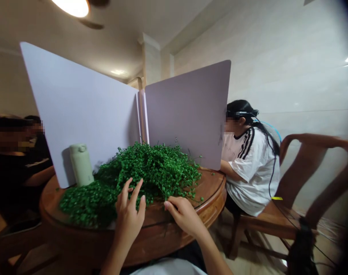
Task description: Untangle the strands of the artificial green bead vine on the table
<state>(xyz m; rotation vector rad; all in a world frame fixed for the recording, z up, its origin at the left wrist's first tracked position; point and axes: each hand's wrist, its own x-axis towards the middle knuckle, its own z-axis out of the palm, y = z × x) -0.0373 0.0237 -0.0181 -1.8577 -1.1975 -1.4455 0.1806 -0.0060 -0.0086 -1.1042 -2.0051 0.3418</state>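
A large heap of leafy green sprigs with small rounded tips [162, 168] lies on the round wooden table [212, 187]. To its left, a lower pile of the same loose green bits [85, 206] spreads toward the table's edge. My left hand [130, 212] is raised at the near side, between the two piles, its fingers spread and nothing visible in them. Close to the heap's front right edge, my right hand [185, 217] is closed, thumb pressed to the curled fingers. Whatever it pinches is too small or hidden to make out.
Behind the greens stand two upright divider panels, one on the left [85, 99] and one on the right [188, 114]. A pale green bottle [81, 164] is beside the left panel. One person [251, 164] sits at right near a wooden chair [305, 168]; others are at left.
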